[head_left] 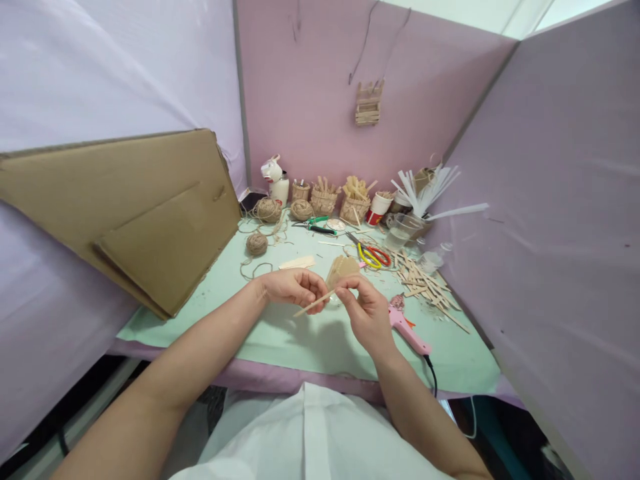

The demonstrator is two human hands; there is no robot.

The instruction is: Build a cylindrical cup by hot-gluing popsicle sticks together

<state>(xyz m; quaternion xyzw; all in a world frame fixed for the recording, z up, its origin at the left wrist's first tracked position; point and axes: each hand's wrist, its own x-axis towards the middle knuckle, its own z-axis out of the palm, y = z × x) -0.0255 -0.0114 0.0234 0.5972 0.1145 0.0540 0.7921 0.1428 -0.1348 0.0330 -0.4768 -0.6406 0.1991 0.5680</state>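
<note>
Underneath, a pale green table (280,343); propped on its left side, a large cardboard sheet (165,180) — liable to topple if bumped. To the right, a heap of loose sticks (425,283), easily scattered by a sweeping arm. Near the middle, the right hand (367,313), closed in a thumb-and-finger pinch on one end of a wooden stick (314,305), and the left hand (295,287), half curled, with the same wooden stick lying across its fingers; cannot tell whether gripped there. Just beside the right hand, a pink glue gun (410,333): a burn possible if hot and brushed, a fall if tugged by its black cord (433,377). Thinnest, the wooden stick, aslant above the table — apt to snap if bent, or drop if pinched too lightly.
</note>
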